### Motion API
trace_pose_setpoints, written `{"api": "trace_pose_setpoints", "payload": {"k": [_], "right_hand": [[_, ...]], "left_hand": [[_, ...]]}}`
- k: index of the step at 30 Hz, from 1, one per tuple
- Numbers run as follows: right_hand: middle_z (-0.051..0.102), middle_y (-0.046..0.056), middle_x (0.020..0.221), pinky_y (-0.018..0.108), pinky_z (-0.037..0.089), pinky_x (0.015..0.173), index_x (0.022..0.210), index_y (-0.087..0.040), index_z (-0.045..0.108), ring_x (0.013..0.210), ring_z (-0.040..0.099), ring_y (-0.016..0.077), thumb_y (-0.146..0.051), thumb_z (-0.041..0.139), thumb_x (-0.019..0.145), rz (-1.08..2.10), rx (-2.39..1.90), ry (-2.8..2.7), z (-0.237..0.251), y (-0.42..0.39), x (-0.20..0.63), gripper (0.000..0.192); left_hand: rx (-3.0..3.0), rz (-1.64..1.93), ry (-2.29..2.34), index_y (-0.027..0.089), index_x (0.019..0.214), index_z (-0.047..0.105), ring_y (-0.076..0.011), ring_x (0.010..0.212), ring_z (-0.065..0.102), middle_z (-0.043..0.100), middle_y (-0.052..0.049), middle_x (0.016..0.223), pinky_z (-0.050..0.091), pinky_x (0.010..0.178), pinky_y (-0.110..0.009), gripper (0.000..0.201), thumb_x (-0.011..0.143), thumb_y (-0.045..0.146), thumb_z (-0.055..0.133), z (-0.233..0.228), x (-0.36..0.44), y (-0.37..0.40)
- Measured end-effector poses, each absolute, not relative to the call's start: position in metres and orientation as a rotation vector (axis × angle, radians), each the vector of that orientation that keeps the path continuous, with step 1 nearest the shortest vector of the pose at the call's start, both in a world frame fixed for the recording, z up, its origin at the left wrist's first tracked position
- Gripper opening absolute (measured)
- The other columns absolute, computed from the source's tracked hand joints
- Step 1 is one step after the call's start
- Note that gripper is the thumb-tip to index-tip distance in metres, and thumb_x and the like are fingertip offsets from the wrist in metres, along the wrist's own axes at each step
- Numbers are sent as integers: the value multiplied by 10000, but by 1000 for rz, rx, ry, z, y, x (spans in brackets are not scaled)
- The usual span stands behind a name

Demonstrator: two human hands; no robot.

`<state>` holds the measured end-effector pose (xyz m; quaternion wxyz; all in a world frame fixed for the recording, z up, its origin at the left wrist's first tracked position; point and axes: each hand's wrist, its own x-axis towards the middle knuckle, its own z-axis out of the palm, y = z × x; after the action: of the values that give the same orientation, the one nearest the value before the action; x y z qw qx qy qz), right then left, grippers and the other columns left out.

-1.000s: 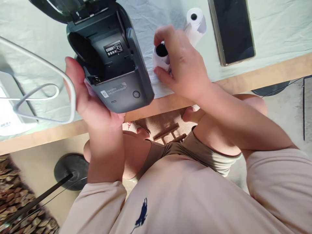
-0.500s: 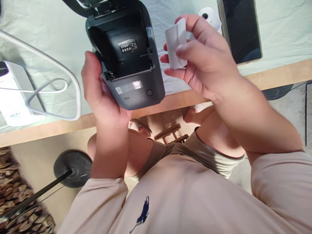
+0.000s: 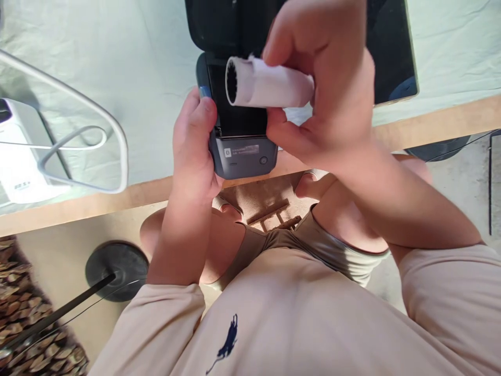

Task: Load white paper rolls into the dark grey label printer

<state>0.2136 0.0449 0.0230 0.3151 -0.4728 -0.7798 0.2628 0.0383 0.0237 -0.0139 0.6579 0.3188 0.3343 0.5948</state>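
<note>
A dark label printer (image 3: 245,164) with its lid (image 3: 213,26) raised is held by my left hand (image 3: 198,141), thumb along its left side and the palm under it. Across the printer's open bay, my right hand (image 3: 336,83) grips a white paper roll (image 3: 274,86) between thumb and fingers. The roll lies sideways, its hollow end with a toothed inner rim facing left. It covers part of the bay, and I cannot tell whether it touches the printer. The right hand hides part of the lid.
A dark tablet-like slab (image 3: 393,57) lies on the cloth-covered table to the right. On the left are a white box-shaped device (image 3: 27,156) and a looped white cable (image 3: 124,141). The table's wooden front edge (image 3: 148,196) runs below my hands.
My right hand has swung left and turned, bringing the roll over the printer's bay. My left hand and the printer have shifted right, and the printer now sits more upright in view.
</note>
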Motion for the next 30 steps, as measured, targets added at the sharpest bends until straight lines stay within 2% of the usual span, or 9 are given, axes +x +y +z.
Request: {"api": "trace_pose_setpoints", "payload": {"k": [3, 5, 10, 13, 18, 21, 24, 27, 30], "right_hand": [[618, 67, 1149, 407, 562, 1057, 995, -221, 534, 1111, 623, 194, -257, 396, 889, 426, -1008, -2137, 25, 44, 209, 178], [631, 69, 1107, 363, 582, 1032, 944, -217, 514, 1081, 640, 173, -196, 406, 887, 370, -963, -2157, 25, 44, 208, 124], [634, 62, 1099, 368, 582, 1040, 917, -245, 478, 1134, 628, 166, -205, 406, 912, 392, -918, -2056, 17, 45, 208, 83], [672, 35, 1125, 438, 554, 1066, 922, -258, 476, 1198, 664, 168, -179, 454, 886, 437, -1043, -2100, 15, 44, 205, 89], [761, -16, 1014, 655, 400, 1126, 938, -209, 589, 1309, 682, 281, -198, 455, 899, 206, -1129, -2129, 13, 40, 204, 140], [778, -55, 1048, 638, 410, 1106, 1001, -243, 627, 1309, 676, 259, -268, 464, 959, 147, -968, -2192, 8, 39, 208, 170], [769, -72, 1147, 629, 427, 1109, 1105, -326, 647, 1372, 614, 261, -475, 488, 997, 190, -889, -2316, 5, 38, 213, 244], [747, -28, 1079, 532, 494, 1120, 1047, -283, 672, 1225, 659, 210, -489, 409, 1027, 240, -914, -2197, 8, 39, 214, 335], [633, 56, 1102, 413, 548, 1122, 1067, -221, 622, 1206, 612, 199, -488, 402, 1028, 400, -1019, -1924, 11, 44, 212, 348]], "left_hand": [[851, 1384, 705, 221, 936, 735, -147, 947, 677, 699, 2, 900, 575, 857, -234, 180, 959, 392, 683, -20, 35, 26], [920, 1385, 713, 217, 943, 747, -145, 866, 663, 693, 4, 873, 566, 851, -237, 205, 939, 419, 710, -24, 31, 29], [971, 1307, 757, 222, 1013, 737, -237, 1142, 667, 746, -30, 1034, 566, 841, -263, 381, 862, 572, 752, -28, 27, 33], [902, 1337, 765, 215, 999, 724, -219, 1167, 671, 745, -29, 1057, 576, 847, -253, 329, 901, 529, 715, -25, 30, 31], [842, 1345, 727, 218, 911, 703, -202, 1049, 711, 739, -31, 964, 589, 902, -273, 209, 919, 427, 699, -23, 32, 28], [780, 1306, 676, 223, 925, 698, -231, 1091, 714, 746, -54, 1040, 610, 871, -297, 267, 943, 468, 591, -24, 30, 30], [806, 1253, 689, 236, 1010, 691, -241, 971, 740, 726, -53, 967, 615, 775, -320, 250, 859, 436, 693, -29, 26, 32], [871, 1264, 684, 261, 1101, 661, -203, 817, 732, 720, -18, 948, 594, 706, -309, 461, 701, 349, 872, -39, 20, 36], [953, 1292, 730, 326, 1286, 603, -251, 987, 752, 735, -19, 1088, 612, 805, -336, 805, 572, 411, 965, -52, 18, 39]]}}
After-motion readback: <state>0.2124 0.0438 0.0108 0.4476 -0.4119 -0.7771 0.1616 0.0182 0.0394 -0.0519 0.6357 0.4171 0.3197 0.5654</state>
